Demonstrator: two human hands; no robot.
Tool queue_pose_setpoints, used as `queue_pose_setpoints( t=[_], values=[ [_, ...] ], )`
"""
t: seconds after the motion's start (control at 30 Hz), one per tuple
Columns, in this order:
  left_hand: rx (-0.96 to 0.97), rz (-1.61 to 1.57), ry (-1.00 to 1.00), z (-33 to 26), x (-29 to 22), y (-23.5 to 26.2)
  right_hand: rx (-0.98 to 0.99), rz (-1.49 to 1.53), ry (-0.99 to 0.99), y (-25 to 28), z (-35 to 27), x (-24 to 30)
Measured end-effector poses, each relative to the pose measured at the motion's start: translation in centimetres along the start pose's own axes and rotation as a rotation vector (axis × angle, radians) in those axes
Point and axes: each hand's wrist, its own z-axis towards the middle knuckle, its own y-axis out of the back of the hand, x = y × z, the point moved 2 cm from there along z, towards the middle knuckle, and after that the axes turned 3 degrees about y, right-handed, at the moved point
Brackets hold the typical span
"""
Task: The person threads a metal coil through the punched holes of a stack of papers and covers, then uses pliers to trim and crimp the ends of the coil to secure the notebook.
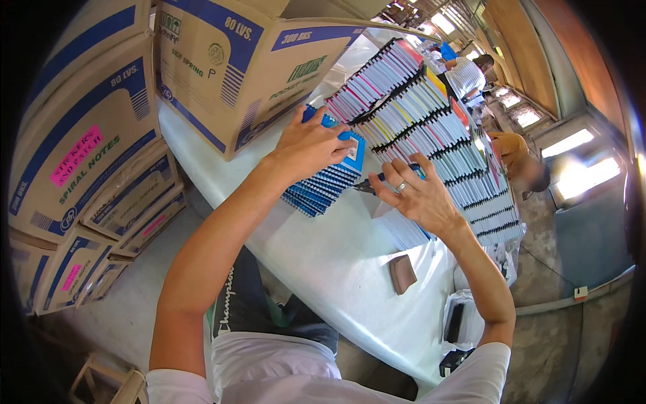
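Note:
A stack of small blue spiral notebooks (pixel 316 190) stands on the pale table, its spiral edges facing me. My left hand (pixel 311 145) is closed over the top of it, with fingers curled across the upper cover. Close by on the right, my right hand (pixel 416 195), with a ring on one finger, grips pliers (pixel 364 186) with dark jaws and blue on the handles. The jaws point at the stack's spiral edge; I cannot tell whether they touch it. Beneath the right hand lie more notebooks (pixel 402 227), partly covered.
Long rows of spiral notebooks (pixel 431 128) fill the table's far right. A large open carton (pixel 229 74) stands at the far left, with several stacked cartons (pixel 87 135) beside the table. A brown block (pixel 402 274) lies nearer me. Other people (pixel 464 77) are in the background.

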Motion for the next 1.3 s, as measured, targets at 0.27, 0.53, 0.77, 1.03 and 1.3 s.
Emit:
queue_pose_setpoints(
  t=[0.27, 0.53, 0.77, 1.03, 1.3],
  values=[
    [0.058, -0.012, -0.019, -0.1, 0.2, 0.2, 0.054, -0.111, 0.078, -1.1, -0.2, -1.0],
    [0.086, 0.025, -0.048, -0.4, 0.3, 0.2, 0.058, -0.082, 0.107, -1.0, 0.1, -1.5],
    [0.125, 0.005, -0.024, -0.4, -0.2, 0.6, 0.095, -0.003, 0.048, -0.2, 0.4, -0.3],
    [0.141, -0.028, -0.026, -0.7, 0.0, 1.3, 0.249, 0.102, -0.172, 1.3, 2.0, 0.6],
    [0.162, 0.001, -0.056, -0.4, 0.2, 1.0, 0.073, -0.083, 0.068, 0.1, -0.1, -1.4]
  ],
)
